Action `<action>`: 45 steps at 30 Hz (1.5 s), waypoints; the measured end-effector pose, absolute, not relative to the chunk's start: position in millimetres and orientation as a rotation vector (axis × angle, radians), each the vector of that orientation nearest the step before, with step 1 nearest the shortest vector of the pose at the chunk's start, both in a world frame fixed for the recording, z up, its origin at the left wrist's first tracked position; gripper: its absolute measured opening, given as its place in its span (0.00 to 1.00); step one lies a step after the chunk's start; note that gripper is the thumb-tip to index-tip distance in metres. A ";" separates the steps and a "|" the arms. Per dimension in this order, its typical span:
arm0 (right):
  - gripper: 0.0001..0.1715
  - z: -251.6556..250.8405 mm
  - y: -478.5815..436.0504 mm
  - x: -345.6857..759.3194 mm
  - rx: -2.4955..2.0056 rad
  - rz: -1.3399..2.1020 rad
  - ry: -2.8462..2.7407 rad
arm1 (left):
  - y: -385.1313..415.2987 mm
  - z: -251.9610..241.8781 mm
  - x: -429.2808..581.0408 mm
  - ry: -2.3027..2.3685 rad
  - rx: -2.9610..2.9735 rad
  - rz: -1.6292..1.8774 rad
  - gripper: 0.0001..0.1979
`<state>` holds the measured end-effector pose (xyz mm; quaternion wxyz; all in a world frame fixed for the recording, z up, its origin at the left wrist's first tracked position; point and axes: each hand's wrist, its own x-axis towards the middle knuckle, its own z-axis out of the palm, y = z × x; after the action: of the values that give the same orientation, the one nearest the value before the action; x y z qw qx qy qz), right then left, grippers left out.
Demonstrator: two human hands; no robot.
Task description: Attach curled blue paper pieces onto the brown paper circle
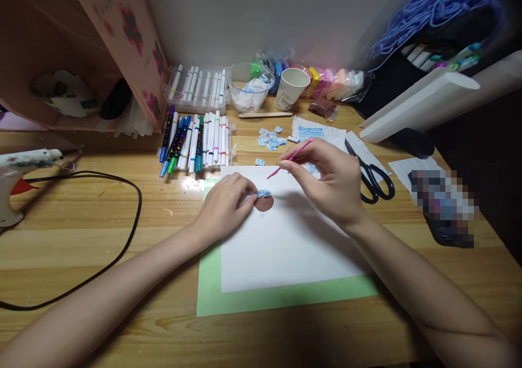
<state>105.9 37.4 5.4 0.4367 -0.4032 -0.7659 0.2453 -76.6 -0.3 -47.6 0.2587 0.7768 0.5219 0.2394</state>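
Left hand lies on a white sheet, its thumb and fingertips drawn in to the left edge of a brown disc; whether they grip the disc or only steady it, I cannot tell. Blue-and-white scraps sit bunched on the far part of the disc, the near part bare. Right hand grasps a slim pink tool between thumb and fingers, its tip just beyond the scraps and apart from them. The white sheet overlies a green sheet on the desk.

Risks noted. Should the left fingertips shift, the disc could slide on the smooth paper or the bunched scraps could come away. A hard push from the tool's tip might dent the disc or tear a scrap, in my judgement. Loose pieces lie beyond the tool; a careless sweep of the right hand could scatter them. Scissors lie close by that hand, and drawing it back to the right could knock their handles. Small crumbs near the disc could stick to it.
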 end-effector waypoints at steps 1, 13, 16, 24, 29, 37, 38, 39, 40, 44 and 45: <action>0.03 7.2 39.2 108.4 -1.015 0.618 -1.863 | -0.6 -47.3 -76.2 1.390 2.081 0.657 0.05; 0.13 -61.0 44.9 162.9 -1.155 1.273 -1.185 | 41.9 -35.4 -73.7 1.517 2.094 0.688 0.08; 0.14 -70.6 44.9 169.5 -1.156 1.296 -1.079 | 63.9 -31.0 -65.1 1.643 2.184 0.522 0.08; 0.13 -71.0 46.1 168.9 -1.096 1.349 -1.031 | 80.4 -26.8 -58.8 1.695 2.145 0.337 0.06; 0.15 -70.0 45.4 169.1 -1.095 1.356 -1.039 | 79.3 -17.5 -63.6 1.619 2.069 0.422 0.04; 0.13 -70.7 40.0 165.6 -1.068 1.344 -1.076 | 17.7 -21.4 -56.4 1.415 1.318 0.858 0.11; 0.12 -69.3 38.3 165.0 -1.058 1.349 -1.095 | 10.9 -26.2 -53.9 1.404 1.237 0.864 0.12; 0.11 -67.2 36.5 164.6 -1.041 1.358 -1.115 | 5.3 -30.7 -51.9 1.383 1.185 0.869 0.13; 0.10 -64.3 34.4 164.7 -1.018 1.372 -1.140 | 0.6 -34.5 -50.8 1.367 1.165 0.871 0.13; 0.11 -47.6 23.7 167.4 -0.977 1.275 -1.543 | -15.7 -39.3 -59.4 1.425 1.362 0.855 0.10; 0.12 -44.1 20.5 167.5 -0.980 1.154 -1.773 | -20.4 -38.7 -64.6 1.452 1.488 0.828 0.09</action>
<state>167.5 20.5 -44.1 0.3941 -0.3865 -0.6989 0.4549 -64.6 -20.4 -38.7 0.4367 0.5980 0.5838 0.3328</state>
